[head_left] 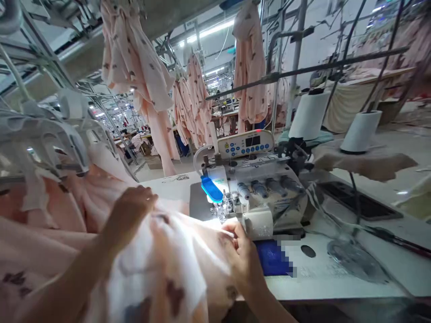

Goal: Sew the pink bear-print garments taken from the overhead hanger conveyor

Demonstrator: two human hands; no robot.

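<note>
A pale pink garment piece (188, 246) with dark printed motifs is spread across the front of the overlock sewing machine (269, 193). My right hand (239, 251) pinches its edge just in front of the lit presser foot (219, 211). Slightly blurred, my left hand (134, 206) has its fingers closed on the upper left part of the same cloth, away from the needle. A blue guard (212, 189) sits above the presser foot. Folds of fabric drape over the table's front edge, and the cloth edge under the foot is hard to make out.
Grey hangers (67, 139) with pink garments crowd the left side. More pink garments (138, 58) hang overhead. White thread cones (309, 115) stand behind the machine at right. A blue patch (272, 258) lies on the white table (323, 287), right of my right hand.
</note>
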